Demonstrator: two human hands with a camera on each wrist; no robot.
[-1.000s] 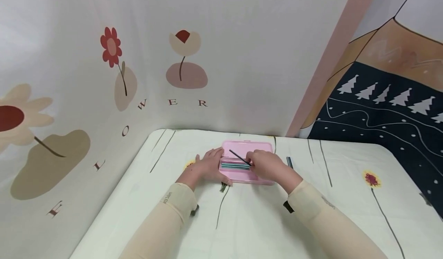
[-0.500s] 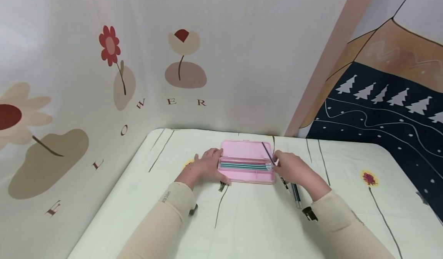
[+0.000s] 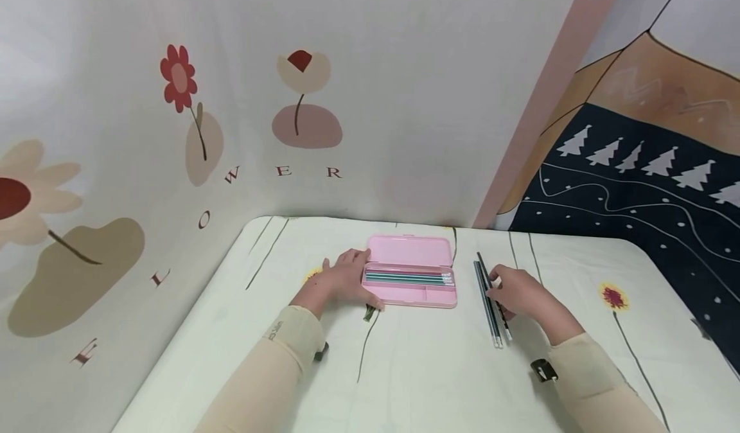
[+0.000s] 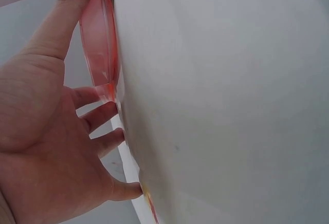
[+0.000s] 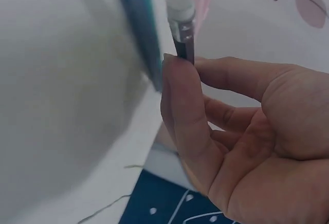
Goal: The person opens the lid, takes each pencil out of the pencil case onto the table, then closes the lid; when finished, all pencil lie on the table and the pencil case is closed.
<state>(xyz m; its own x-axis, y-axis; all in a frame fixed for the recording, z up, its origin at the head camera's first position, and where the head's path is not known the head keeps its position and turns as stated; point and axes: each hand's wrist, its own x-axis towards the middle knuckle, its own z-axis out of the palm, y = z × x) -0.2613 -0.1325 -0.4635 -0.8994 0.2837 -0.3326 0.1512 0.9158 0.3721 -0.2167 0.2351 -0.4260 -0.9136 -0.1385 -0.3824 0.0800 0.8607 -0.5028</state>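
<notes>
**Support and Alignment**

We locate the pink pencil case [image 3: 393, 293] open, just right of centre in the frame's lower half; green pencils [image 3: 405, 278] lie lengthwise in its slot. The left hand [image 3: 347, 281] rests against its left end, fingers straight and spread, presumably to prevent sliding. At lower right, the right hand [image 3: 518, 291] pinches a dark pencil [image 5: 185, 49] between thumb and fingers, nearly parallel to two loose pencils [image 3: 487, 303], probably for alignment. We cannot confirm tablecloth [image 3: 428, 369] contact.
</notes>
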